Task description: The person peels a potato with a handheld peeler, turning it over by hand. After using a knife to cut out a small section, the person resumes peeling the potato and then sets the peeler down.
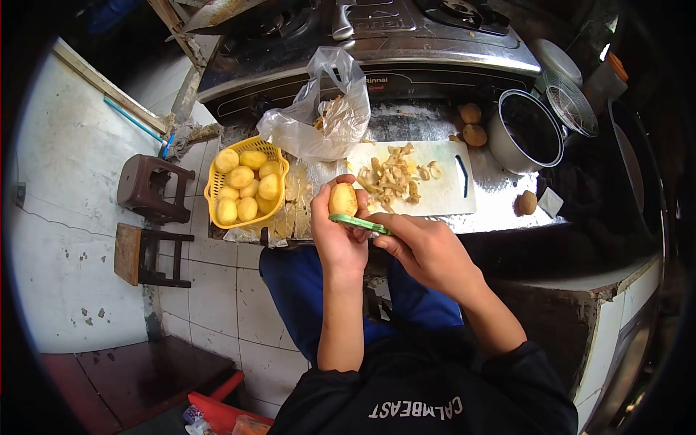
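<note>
My left hand (341, 235) is wrapped round a peeled-looking potato (343, 199), held upright over the counter's front edge. A green peeler (360, 222) lies across the potato's lower end, its handle gripped in my right hand (424, 250). Just beyond the hands, a white cutting board (446, 194) carries a heap of peelings (391, 174). To the left stands a yellow basket (211, 190) with several peeled potatoes (241, 176). A clear plastic bag (301, 130) with peelings inside rests behind the board's left end.
Unpeeled potatoes (474, 135) lie right of the board, and another (526, 202) nearer the front edge. A metal pot (507, 150) and a wire strainer (573, 105) stand at the right. Behind is a gas stove (449, 54). Two stools (134, 254) are at the left.
</note>
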Action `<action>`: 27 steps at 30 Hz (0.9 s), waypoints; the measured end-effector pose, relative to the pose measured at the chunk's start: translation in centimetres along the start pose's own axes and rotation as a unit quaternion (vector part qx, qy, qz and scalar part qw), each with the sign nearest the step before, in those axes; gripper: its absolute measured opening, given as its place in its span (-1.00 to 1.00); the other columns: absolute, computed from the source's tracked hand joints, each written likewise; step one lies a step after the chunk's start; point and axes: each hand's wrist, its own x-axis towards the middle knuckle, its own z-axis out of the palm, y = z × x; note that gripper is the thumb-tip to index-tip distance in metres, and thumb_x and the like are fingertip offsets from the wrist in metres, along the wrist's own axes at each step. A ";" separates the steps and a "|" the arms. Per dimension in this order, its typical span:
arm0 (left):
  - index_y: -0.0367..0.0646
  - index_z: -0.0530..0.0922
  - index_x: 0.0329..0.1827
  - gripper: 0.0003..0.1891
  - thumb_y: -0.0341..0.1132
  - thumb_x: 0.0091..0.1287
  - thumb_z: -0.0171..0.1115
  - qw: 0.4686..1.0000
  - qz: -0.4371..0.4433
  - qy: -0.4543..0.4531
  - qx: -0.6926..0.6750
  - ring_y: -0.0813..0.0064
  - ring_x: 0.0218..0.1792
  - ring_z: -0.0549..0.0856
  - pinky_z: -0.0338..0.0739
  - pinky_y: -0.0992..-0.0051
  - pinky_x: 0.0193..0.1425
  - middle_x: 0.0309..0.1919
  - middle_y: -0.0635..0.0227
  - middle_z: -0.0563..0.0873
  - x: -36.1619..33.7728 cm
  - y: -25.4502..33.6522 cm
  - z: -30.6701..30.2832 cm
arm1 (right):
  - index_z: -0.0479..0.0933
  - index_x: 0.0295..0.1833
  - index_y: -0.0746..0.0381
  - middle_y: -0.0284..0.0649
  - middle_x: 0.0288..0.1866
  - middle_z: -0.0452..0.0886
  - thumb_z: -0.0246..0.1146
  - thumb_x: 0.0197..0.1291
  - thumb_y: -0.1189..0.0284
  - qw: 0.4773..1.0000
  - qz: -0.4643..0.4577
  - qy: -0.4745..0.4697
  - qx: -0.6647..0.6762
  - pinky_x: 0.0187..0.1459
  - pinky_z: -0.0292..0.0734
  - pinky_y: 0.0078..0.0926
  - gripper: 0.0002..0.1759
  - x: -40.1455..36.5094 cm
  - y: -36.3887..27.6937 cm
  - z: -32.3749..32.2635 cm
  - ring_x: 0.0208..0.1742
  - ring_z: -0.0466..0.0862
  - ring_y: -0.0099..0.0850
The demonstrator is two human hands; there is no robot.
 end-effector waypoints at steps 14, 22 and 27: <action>-0.17 0.46 0.02 -0.68 -0.15 0.49 -0.16 0.988 0.127 0.083 0.039 0.65 -0.54 0.51 0.35 0.68 -0.59 -0.39 0.27 0.61 -3.9 0.1 3.4 | 0.43 -0.24 0.19 -0.26 -0.51 0.53 0.27 0.26 0.28 0.986 -0.061 0.045 -0.150 -0.60 0.44 -0.33 -0.77 -0.5 -2.3 -0.1 -0.58 0.60 -0.24; -0.20 0.49 -0.04 -0.65 -0.12 0.44 -0.14 0.979 0.175 0.099 0.037 0.66 -0.64 0.44 0.25 0.71 -0.65 -0.48 0.30 0.60 -5.9 1.8 4.0 | 0.39 -0.23 0.23 -0.18 -0.48 0.54 0.23 0.30 0.33 0.993 -0.057 0.033 -0.097 -0.57 0.45 -0.24 -0.78 -1.0 -3.7 -1.0 -0.54 0.59 -0.12; -0.22 0.52 -0.05 -0.63 -0.09 0.46 -0.11 0.980 0.184 0.053 0.053 0.71 -0.71 0.37 0.18 0.70 -0.72 -0.48 0.34 0.61 -6.8 1.5 3.6 | 0.37 -0.25 0.24 -0.11 -0.49 0.55 0.20 0.32 0.32 0.997 -0.039 0.028 -0.053 -0.51 0.46 -0.17 -0.77 0.0 -4.4 -1.8 -0.51 0.59 -0.04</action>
